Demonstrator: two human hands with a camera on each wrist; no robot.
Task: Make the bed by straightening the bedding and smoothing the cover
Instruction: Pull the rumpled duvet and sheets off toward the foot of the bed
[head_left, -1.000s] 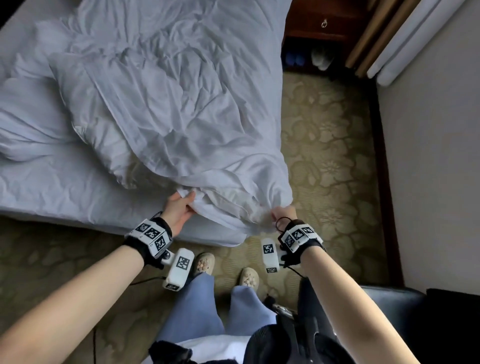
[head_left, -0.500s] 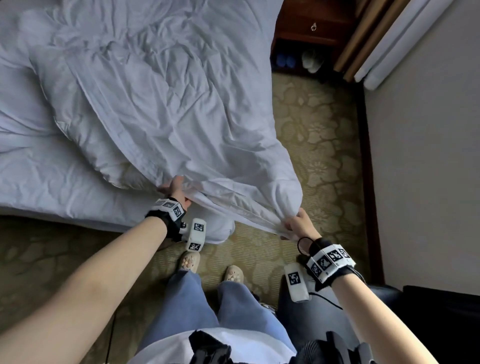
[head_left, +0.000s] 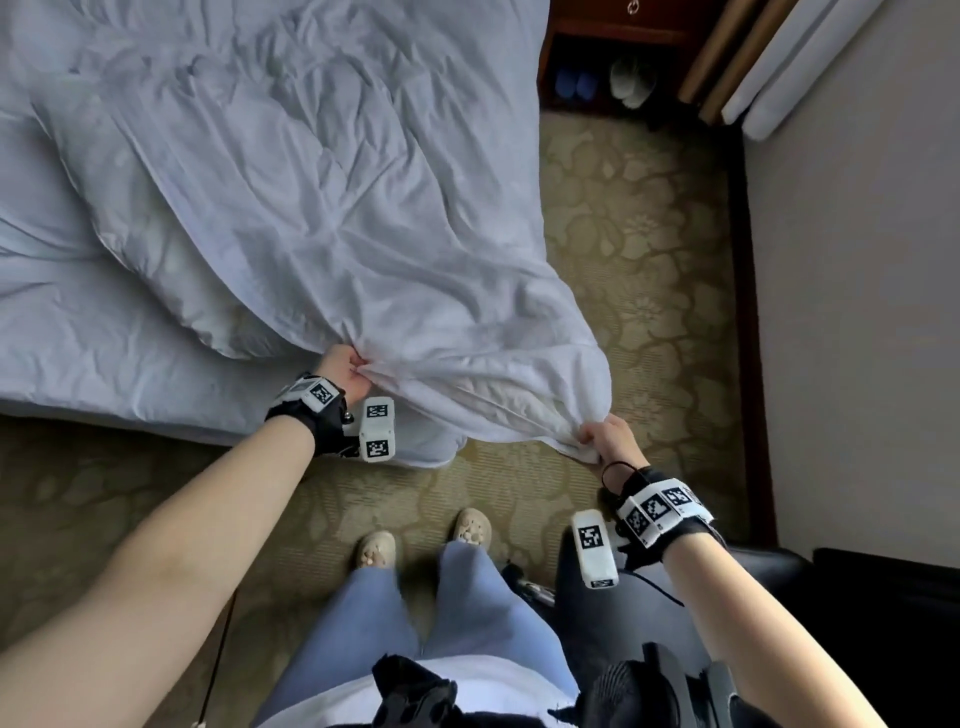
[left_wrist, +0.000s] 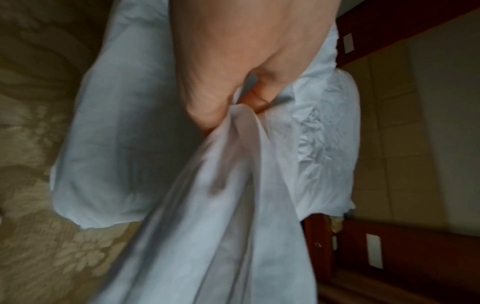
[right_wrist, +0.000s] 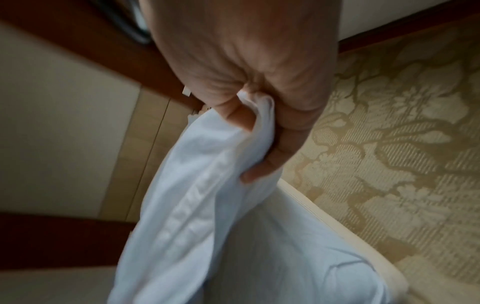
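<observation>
A crumpled white duvet cover (head_left: 322, 208) lies across the bed (head_left: 104, 364), its near end pulled off past the bed's corner over the carpet. My left hand (head_left: 345, 371) grips a bunched fold of the cover's edge at the foot of the mattress; the left wrist view shows my left hand (left_wrist: 223, 98) curled round the cover (left_wrist: 221, 205). My right hand (head_left: 605, 439) grips the cover's corner lower and farther right, above the floor. In the right wrist view my right hand (right_wrist: 262, 127) is clenched round the hemmed corner of the cover (right_wrist: 207, 205).
A dark wooden nightstand (head_left: 613, 47) with shoes beneath it stands beyond the bed's far right corner, beside curtains (head_left: 769, 62). Patterned carpet (head_left: 639, 234) fills the narrow strip between bed and wall (head_left: 857, 312). A black chair (head_left: 831, 597) sits by my right arm. My feet stand near the bed's foot.
Both hands have kept hold of the cover and spread apart: the right hand has moved right and toward me, drawing the corner out over the carpet. The left hand stayed at the mattress edge.
</observation>
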